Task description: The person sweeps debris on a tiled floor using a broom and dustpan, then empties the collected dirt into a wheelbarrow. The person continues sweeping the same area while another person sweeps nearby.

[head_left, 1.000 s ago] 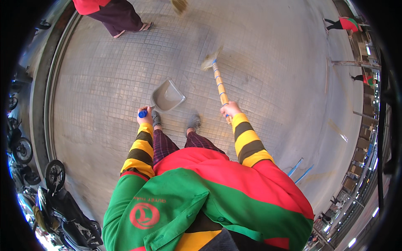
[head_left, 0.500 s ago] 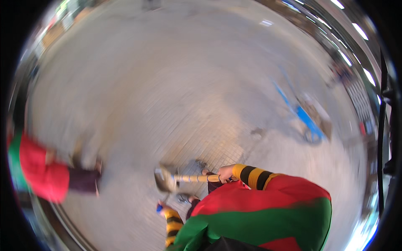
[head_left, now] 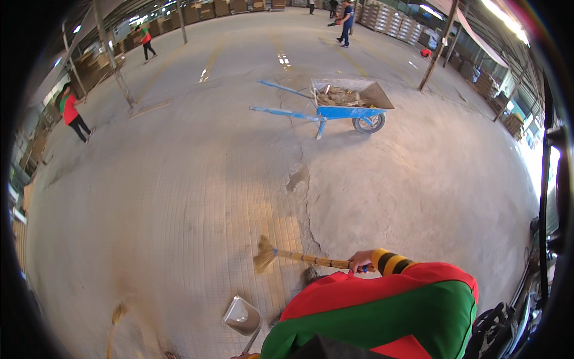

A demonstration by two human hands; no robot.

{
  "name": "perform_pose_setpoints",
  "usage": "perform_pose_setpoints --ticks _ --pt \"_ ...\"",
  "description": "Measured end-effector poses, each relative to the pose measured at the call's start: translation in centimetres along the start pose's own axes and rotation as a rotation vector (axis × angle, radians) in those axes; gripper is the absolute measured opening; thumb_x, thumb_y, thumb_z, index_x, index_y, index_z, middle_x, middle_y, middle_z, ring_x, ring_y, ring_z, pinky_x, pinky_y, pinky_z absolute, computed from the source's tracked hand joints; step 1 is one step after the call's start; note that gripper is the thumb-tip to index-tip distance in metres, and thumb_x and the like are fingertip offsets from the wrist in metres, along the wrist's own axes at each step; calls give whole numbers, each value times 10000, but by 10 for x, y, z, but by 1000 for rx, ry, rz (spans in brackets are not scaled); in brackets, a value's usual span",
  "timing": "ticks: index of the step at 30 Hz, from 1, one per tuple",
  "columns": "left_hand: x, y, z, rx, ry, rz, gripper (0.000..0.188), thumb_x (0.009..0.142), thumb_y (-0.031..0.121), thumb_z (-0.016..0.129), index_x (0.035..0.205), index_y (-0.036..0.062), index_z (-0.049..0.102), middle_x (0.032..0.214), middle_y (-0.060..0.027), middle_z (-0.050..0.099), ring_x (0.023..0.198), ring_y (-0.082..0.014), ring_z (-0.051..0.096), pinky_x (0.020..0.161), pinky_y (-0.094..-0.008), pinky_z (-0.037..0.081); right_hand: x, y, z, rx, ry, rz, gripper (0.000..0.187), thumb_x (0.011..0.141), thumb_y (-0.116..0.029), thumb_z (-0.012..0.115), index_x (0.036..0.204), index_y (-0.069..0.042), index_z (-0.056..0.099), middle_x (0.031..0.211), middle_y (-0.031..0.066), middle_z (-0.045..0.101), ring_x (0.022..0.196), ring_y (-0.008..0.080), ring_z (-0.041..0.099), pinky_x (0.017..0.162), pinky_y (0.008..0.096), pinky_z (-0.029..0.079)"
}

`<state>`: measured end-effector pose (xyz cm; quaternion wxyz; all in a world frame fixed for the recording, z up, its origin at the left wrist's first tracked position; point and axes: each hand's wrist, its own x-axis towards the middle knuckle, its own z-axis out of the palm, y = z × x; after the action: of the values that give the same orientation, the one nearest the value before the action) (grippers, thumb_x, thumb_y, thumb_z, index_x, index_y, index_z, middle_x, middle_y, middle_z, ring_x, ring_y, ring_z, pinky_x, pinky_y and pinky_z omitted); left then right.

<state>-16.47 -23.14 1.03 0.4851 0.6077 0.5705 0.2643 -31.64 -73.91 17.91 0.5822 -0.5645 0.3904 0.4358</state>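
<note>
My right hand (head_left: 361,261) is closed around the handle of a straw broom (head_left: 311,258), which points left across my front. The broom's bristles (head_left: 263,255) are just above or on the tiled floor; I cannot tell which. Lower down, a metal dustpan (head_left: 242,316) is beside my feet, its open side tilted up and apart from the broom. Its handle runs down to my left hand (head_left: 244,356), which is mostly cut off by the lower edge and grips the handle's end.
A blue wheelbarrow (head_left: 353,112) loaded with debris stands ahead. A crack (head_left: 308,221) runs through the floor toward it. Another broom (head_left: 117,314) shows at lower left. Several people work farther off, among posts (head_left: 439,48) and stacked boxes. A motorbike (head_left: 502,326) stands at right.
My view has swung right, bringing the wheelbarrow from the right to straight ahead. The broom's bristles have come away from the dustpan. The nearby person at left has left the view.
</note>
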Motion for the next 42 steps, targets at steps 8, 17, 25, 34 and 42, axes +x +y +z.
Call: perform_pose_setpoints --ticks 8,17,25,34,42 --pt "-121 39 41 -167 -30 20 458 755 361 633 1022 6 518 945 -120 530 854 -247 509 736 -354 497 3 98 -122 651 432 -87 94 657 -52 623 689 -10 546 545 82 532 411 178 515 378 309 427" --pt "-280 148 129 -410 -406 -71 516 733 388 647 1059 18 493 960 -120 509 870 -252 501 739 -369 505 35 110 -226 1262 899 -147 100 633 9 613 687 33 532 536 79 505 412 189 512 366 312 407" --pt "-467 284 282 -589 -823 -130 313 779 342 610 900 87 477 736 -14 460 674 -135 461 731 -341 475 67 141 -336 1912 659 -238 100 702 -86 529 722 -61 434 534 70 465 417 184 473 374 303 422" --pt "-698 415 421 -759 -1197 -188 301 726 306 691 784 111 468 681 35 419 618 -111 441 773 -344 463 154 200 -355 1863 663 -82 89 701 -96 528 709 -56 449 509 76 468 442 217 480 391 324 416" --pt "-912 498 536 -709 -1438 -218 308 727 293 691 729 87 463 657 19 424 595 -123 440 757 -361 482 206 171 -419 1967 686 47 130 692 -64 549 788 -6 483 560 106 505 442 239 500 421 341 437"
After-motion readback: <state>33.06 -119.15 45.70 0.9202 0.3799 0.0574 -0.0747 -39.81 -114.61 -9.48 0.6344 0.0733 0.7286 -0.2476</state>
